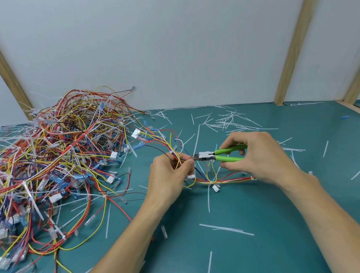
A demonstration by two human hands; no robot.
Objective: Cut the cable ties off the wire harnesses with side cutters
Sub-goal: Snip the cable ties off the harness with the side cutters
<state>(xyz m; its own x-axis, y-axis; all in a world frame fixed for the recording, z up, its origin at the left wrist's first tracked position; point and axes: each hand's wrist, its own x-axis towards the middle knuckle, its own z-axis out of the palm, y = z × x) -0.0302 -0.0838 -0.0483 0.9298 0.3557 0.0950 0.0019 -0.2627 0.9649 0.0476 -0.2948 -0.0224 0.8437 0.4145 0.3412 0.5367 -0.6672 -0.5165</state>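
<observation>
My left hand point(170, 175) pinches a small wire harness point(204, 179) of red, yellow, blue and white wires just above the teal mat. My right hand point(255, 157) grips the green-handled side cutters point(223, 153), whose jaws point left and meet the wires at my left fingertips. A white cable tie point(211, 182) still binds the harness below the cutters, with its tail hanging toward me. Part of the harness runs under my right hand.
A big tangled pile of wire harnesses point(50, 164) with white connectors fills the left of the teal mat point(274, 226). Cut white tie tails point(226, 228) lie scattered over the mat. A white wall with wooden battens point(295, 33) stands behind.
</observation>
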